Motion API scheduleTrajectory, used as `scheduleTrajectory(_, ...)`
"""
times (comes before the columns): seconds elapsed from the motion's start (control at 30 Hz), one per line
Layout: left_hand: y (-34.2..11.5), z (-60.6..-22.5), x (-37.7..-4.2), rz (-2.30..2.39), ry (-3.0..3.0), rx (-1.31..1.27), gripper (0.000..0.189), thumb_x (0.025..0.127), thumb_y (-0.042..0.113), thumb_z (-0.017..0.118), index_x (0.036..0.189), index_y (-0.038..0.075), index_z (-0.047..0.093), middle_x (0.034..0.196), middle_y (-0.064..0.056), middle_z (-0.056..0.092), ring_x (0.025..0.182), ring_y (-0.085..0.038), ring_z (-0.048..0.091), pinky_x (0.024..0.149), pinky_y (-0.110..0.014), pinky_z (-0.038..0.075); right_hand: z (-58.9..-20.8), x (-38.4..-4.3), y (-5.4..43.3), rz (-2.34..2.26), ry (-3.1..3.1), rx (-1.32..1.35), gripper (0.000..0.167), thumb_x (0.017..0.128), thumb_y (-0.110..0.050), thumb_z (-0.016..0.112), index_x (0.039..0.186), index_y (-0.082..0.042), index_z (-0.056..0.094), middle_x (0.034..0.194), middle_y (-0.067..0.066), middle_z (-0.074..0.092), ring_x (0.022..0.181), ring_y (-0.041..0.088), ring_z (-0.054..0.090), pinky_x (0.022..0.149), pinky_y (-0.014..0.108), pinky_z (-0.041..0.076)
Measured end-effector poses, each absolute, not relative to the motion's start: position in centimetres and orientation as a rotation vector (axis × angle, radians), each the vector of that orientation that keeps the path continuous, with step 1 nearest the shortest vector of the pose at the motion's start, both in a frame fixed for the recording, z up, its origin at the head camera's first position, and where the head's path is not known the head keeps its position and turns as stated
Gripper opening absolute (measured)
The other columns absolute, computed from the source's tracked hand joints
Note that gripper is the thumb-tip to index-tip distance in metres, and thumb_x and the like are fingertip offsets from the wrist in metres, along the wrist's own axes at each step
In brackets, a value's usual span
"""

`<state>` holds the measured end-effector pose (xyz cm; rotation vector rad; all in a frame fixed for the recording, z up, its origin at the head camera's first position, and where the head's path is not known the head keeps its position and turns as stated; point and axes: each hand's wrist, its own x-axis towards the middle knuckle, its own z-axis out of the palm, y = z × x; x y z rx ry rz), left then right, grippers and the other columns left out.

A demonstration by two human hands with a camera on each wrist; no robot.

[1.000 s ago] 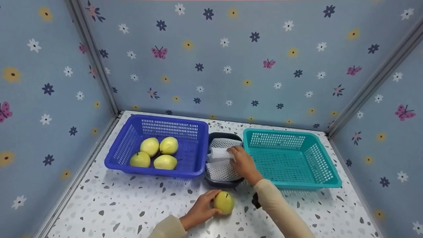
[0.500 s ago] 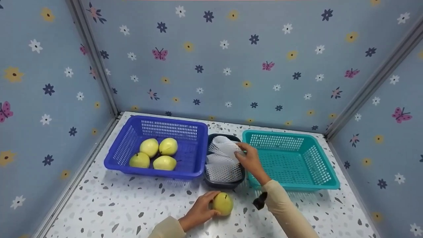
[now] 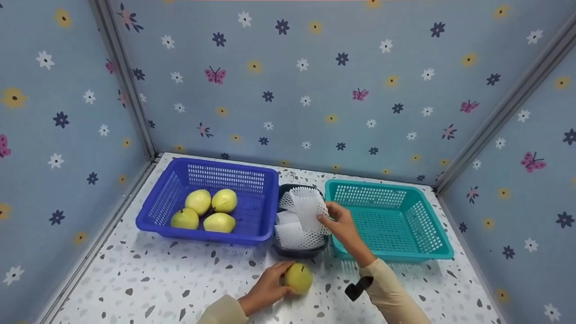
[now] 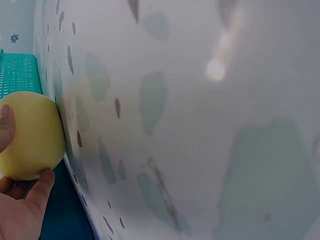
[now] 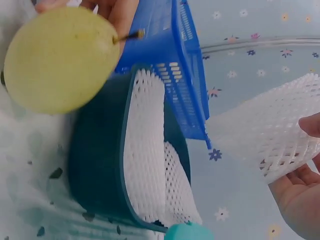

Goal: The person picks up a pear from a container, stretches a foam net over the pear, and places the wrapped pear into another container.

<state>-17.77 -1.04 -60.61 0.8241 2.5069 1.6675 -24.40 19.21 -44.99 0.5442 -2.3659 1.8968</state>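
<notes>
My left hand (image 3: 268,288) grips a yellow-green pear (image 3: 299,279) from its left side, with the pear on the speckled tabletop near the front. In the left wrist view, thumb and fingers bracket the pear (image 4: 32,135). My right hand (image 3: 343,225) pinches a white foam fruit net (image 3: 308,208) by its lower right edge, above the dark oval bin (image 3: 299,253). More white foam nets (image 3: 292,234) lie in that bin. The right wrist view has the pinched net (image 5: 280,125) hanging flattened from the right hand (image 5: 302,195), apart from the bin (image 5: 95,175).
A blue basket (image 3: 207,236) holding several pears (image 3: 198,201) stands left of the bin. On the right is a turquoise basket (image 3: 391,257) with nothing inside. Flower-patterned panels (image 3: 288,90) enclose the table at the back and sides.
My right hand has pulled one foam net up out of the pile and lifted it over the bin. The left hand has kept its hold on the pear.
</notes>
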Motion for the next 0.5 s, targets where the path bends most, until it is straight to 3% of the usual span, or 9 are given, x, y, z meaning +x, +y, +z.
scheduleTrajectory(0.13,-1.2,-60.6,-17.8,1.665,2.525,0.862,0.065,0.07,0.004,0.08,0.127,-0.01,0.052,0.123,-0.018,0.057,0.113,-0.029,0.054,0.092,-0.035,0.046,-46.2,-24.1,19.4,2.05,-2.311,0.519,0.028,0.089,0.004,0.062,0.115,0.012,0.058,0.109,0.024,0.062,0.099,0.027,0.061,0.079,0.038,0.051)
scheduleTrajectory(0.3,-1.2,-60.7,-17.8,1.677,2.526,0.86,0.065,0.069,0.005,0.081,0.126,-0.009,0.053,0.123,-0.018,0.057,0.113,-0.029,0.054,0.094,-0.035,0.045,-47.6,-23.3,19.6,2.227,-2.215,0.514,0.029,0.089,0.001,0.063,0.116,0.01,0.056,0.105,0.015,0.064,0.094,0.02,0.061,0.078,0.034,0.051)
scheduleTrajectory(0.5,-1.0,-60.8,-17.8,1.694,2.518,0.854,0.063,0.068,0.002,0.079,0.126,-0.007,0.054,0.124,-0.018,0.057,0.113,-0.029,0.054,0.094,-0.037,0.045,-48.6,-21.9,20.0,2.349,-2.16,0.494,0.032,0.088,-0.002,0.065,0.118,0.006,0.055,0.108,0.012,0.063,0.097,0.021,0.061,0.081,0.034,0.051)
